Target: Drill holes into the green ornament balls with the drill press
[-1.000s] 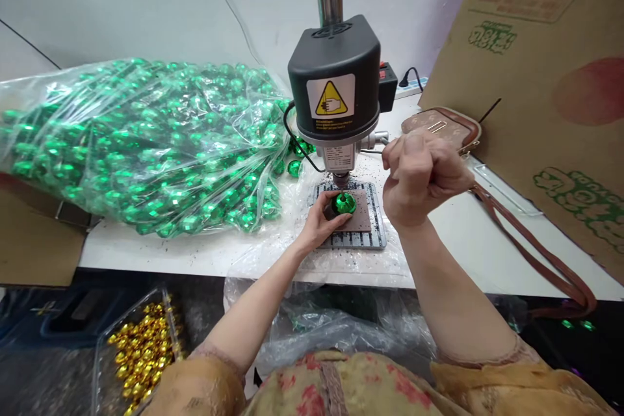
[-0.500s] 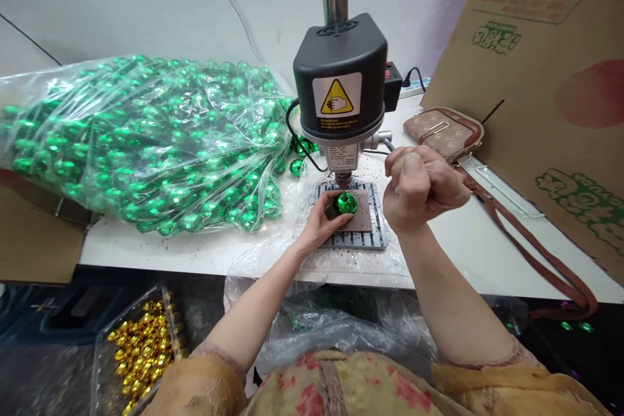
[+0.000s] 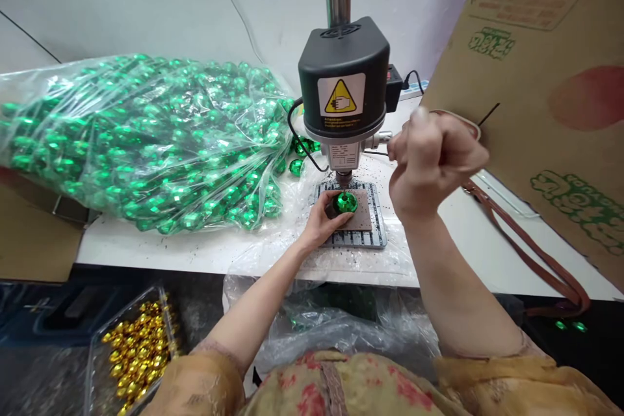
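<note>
A shiny green faceted ball [image 3: 346,202] rests on a brown board on the slotted base [image 3: 377,234] of a small bench drill press [image 3: 344,78]. My left hand [image 3: 322,218] pinches the ball from its left side, thumb in front and fingers behind. The chuck [image 3: 344,177] is right above the ball, and a dark hole shows in the ball's top. My right hand [image 3: 433,159] is raised at the right of the drill head, closed in a fist around the feed lever, which the fingers mostly hide.
A clear plastic bag [image 3: 160,143] full of green balls lies at the left. Gold balls [image 3: 139,351] fill a clear bin below the table edge. A large cardboard box [image 3: 550,110] and a brown strap [image 3: 526,240] are at the right. Dark shavings dot the white table [image 3: 160,247].
My right hand has moved up and to the right with the lever and now covers most of the patterned pouch. My left hand and the green ball stay in place.
</note>
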Available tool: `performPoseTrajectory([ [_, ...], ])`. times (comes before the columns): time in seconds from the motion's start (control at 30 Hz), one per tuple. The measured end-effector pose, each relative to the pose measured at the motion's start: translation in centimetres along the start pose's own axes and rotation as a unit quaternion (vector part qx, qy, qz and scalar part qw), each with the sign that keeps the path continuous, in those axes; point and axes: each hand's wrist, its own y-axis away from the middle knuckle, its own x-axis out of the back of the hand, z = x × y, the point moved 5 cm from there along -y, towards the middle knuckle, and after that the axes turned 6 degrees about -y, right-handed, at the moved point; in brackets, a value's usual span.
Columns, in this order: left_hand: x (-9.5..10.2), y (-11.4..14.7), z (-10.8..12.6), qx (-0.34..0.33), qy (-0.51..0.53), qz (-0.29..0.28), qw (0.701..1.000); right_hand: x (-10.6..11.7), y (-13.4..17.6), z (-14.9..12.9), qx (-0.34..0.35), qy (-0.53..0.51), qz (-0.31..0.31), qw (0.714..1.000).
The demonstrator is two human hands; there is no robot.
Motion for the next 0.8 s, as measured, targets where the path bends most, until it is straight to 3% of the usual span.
performPoseTrajectory([
  [0.13, 0.9, 1.4, 1.1, 0.002, -0.056, 0.074, 0.996, -1.6, -2.6, -0.2, -0.058, -0.002, -0.009, 0.998],
  [0.23, 1.7, 5.2, 2.7, -0.020, -0.124, 0.103, 0.987, -2.0, -3.1, -0.1, -0.061, -0.016, -0.014, 0.998],
  [0.33, 1.2, 10.8, 4.6, -0.140, -0.179, 0.023, 0.974, -1.9, -3.0, 0.1, -0.057, -0.006, -0.011, 0.998],
  [0.43, 0.0, 16.4, 5.2, -0.282, -0.291, -0.078, 0.911, -1.8, -2.8, 0.1, -0.052, 0.002, -0.001, 0.999],
  [0.5, -0.3, 18.7, 4.5, -0.315, -0.354, -0.119, 0.873, -1.8, -2.8, 0.1, -0.053, 0.000, 0.007, 0.999],
  [0.53, -0.2, 19.2, 4.1, -0.315, -0.361, -0.127, 0.869, -1.8, -2.8, 0.1, -0.055, 0.000, 0.011, 0.998],
  [0.6, 1.0, 18.6, 3.4, -0.299, -0.332, -0.102, 0.889, -1.8, -2.8, 0.0, -0.057, -0.006, 0.016, 0.998],
  [0.67, 3.4, 16.0, 3.1, -0.267, -0.294, -0.027, 0.917, -1.8, -2.8, -0.2, -0.051, -0.024, 0.018, 0.998],
  [0.8, 9.3, 5.9, 2.1, -0.147, -0.297, 0.125, 0.935, -1.9, -2.7, -0.4, -0.041, -0.053, 0.015, 0.998],
])
